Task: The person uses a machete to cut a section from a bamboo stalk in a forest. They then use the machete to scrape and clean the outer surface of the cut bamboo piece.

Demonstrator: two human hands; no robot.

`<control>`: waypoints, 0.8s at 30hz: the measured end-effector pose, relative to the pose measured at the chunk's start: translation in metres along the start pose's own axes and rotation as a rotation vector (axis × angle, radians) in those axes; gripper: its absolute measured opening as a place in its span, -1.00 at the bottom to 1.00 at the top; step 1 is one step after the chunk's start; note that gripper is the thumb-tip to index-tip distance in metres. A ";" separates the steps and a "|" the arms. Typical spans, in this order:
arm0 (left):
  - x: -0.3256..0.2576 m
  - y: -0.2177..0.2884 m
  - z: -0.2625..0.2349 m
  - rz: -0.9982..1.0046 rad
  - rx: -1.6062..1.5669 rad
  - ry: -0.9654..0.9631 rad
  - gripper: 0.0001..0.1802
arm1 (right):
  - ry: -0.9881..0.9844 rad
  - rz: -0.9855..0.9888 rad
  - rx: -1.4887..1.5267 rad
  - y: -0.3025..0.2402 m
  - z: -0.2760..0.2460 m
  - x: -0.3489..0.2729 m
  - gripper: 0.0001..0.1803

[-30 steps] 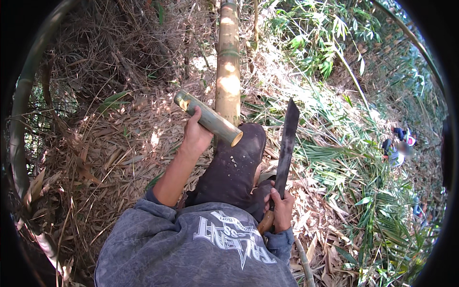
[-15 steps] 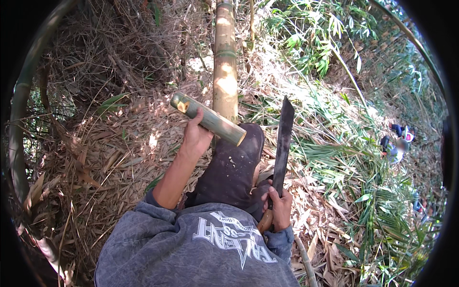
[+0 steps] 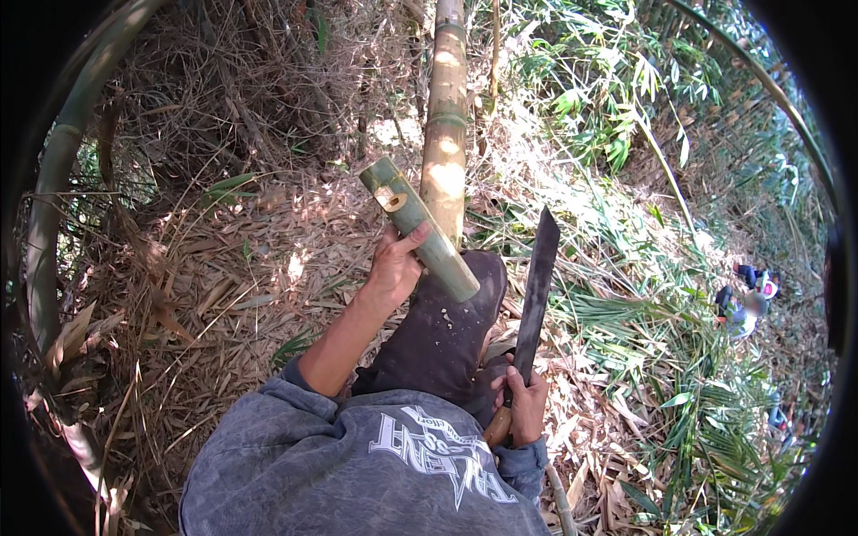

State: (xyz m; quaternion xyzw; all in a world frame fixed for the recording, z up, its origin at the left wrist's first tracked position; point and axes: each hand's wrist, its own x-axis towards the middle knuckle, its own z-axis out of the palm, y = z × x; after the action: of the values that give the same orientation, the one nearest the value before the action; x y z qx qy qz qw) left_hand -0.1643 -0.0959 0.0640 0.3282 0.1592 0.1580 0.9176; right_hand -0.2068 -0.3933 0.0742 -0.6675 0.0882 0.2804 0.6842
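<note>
My left hand (image 3: 396, 265) grips a short green bamboo section (image 3: 427, 234) around its middle. A notch with a round hole is cut near the section's upper left end, and its lower right end hangs over my dark-trousered knee (image 3: 458, 304). In my right hand (image 3: 525, 402) is a machete (image 3: 536, 299), held by its wooden handle (image 3: 498, 427) at my right side. The dark blade points up and away from me, apart from the bamboo section. Pale chips cling to the trouser leg.
A thick bamboo trunk (image 3: 444, 152) runs away from my knee. Dry leaves (image 3: 223, 313) cover the ground, with cut green fronds (image 3: 617, 313) to the right. Another person (image 3: 744, 304) is at far right. A curved bamboo stem (image 3: 55, 196) rises at left.
The bamboo section has tilted steeper and moved right and slightly down, with its notch turned more into view. The machete stays upright in my right hand. The whole view has shifted a little.
</note>
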 end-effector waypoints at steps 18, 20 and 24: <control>-0.007 -0.032 -0.008 -0.322 -0.189 0.143 -0.48 | -0.139 -0.125 0.244 -0.078 0.060 0.061 -0.56; -0.007 -0.034 -0.006 -0.332 -0.190 0.156 -0.47 | -0.173 -0.137 0.222 -0.074 0.060 0.062 -0.68; -0.008 -0.039 -0.013 -0.338 -0.209 0.163 -0.44 | -0.183 -0.175 0.193 -0.067 0.064 0.065 -0.77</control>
State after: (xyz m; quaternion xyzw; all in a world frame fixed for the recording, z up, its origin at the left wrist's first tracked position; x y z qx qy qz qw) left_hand -0.1691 -0.1204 0.0298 0.1858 0.2686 0.0435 0.9442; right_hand -0.1357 -0.3116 0.1059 -0.5754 -0.0067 0.2697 0.7721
